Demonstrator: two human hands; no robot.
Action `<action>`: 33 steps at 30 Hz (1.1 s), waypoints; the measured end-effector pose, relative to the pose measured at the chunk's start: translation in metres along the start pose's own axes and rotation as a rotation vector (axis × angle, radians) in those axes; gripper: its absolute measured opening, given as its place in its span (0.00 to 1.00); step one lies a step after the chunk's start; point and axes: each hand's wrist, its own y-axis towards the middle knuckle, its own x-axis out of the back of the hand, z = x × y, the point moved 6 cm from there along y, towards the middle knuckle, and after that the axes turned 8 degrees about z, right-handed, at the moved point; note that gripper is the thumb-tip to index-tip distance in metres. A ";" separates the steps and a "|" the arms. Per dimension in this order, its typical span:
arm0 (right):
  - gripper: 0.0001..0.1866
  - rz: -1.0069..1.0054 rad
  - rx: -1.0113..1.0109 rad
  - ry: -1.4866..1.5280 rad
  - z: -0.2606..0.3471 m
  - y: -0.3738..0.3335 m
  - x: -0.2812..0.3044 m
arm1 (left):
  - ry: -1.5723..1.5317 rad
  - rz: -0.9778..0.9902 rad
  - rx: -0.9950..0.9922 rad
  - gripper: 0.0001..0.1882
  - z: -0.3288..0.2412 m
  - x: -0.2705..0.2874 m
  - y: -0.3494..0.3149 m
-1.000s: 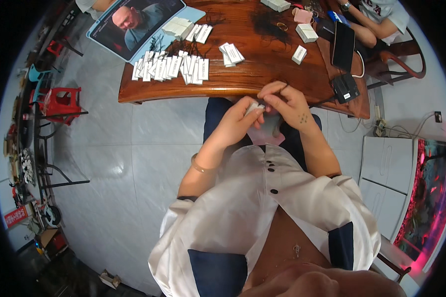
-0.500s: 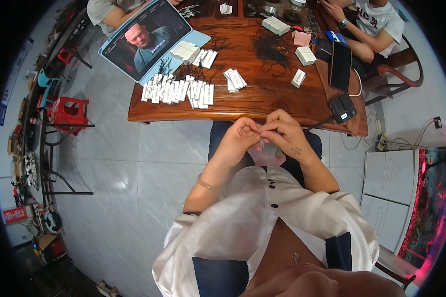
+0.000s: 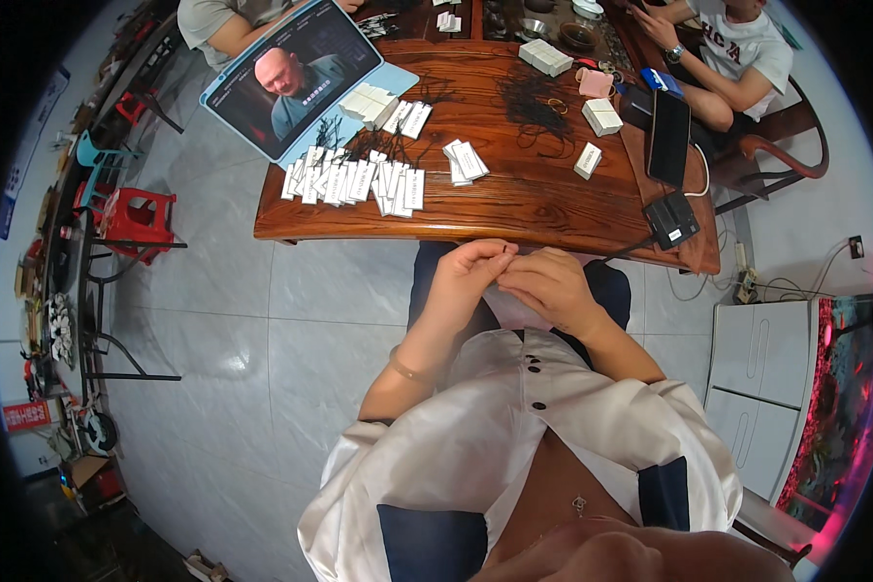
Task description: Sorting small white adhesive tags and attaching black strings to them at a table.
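Note:
Close together over my lap, just off the table's near edge, my left hand [image 3: 468,279] and my right hand [image 3: 553,289] meet at the fingertips. Both are closed in a pinch. A tiny dark bit shows at the left fingertips; what it belongs to is hidden by the fingers. On the table beyond lie white printed tags [image 3: 398,187], spread in overlapping rows, some with black strings. A smaller fan of white tags [image 3: 467,162] is nearest my hands. Farther back lies a loose tangle of black strings [image 3: 538,112].
A tablet [image 3: 306,82] in a light blue case stands at the table's left. Stacks of white tags [image 3: 545,56] sit farther back; a phone [image 3: 668,136] and black box [image 3: 671,221] lie right. Two people sit across the wooden table [image 3: 514,209]. A red stool [image 3: 138,221] stands left.
My right hand has turned so that its back faces up more, with its fingers lower. The left fingertips have risen slightly, and a dark bit now shows there. The view has shifted slightly.

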 end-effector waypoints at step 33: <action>0.12 -0.028 -0.217 0.155 -0.023 0.000 0.016 | -0.085 0.065 0.045 0.08 0.005 -0.014 -0.010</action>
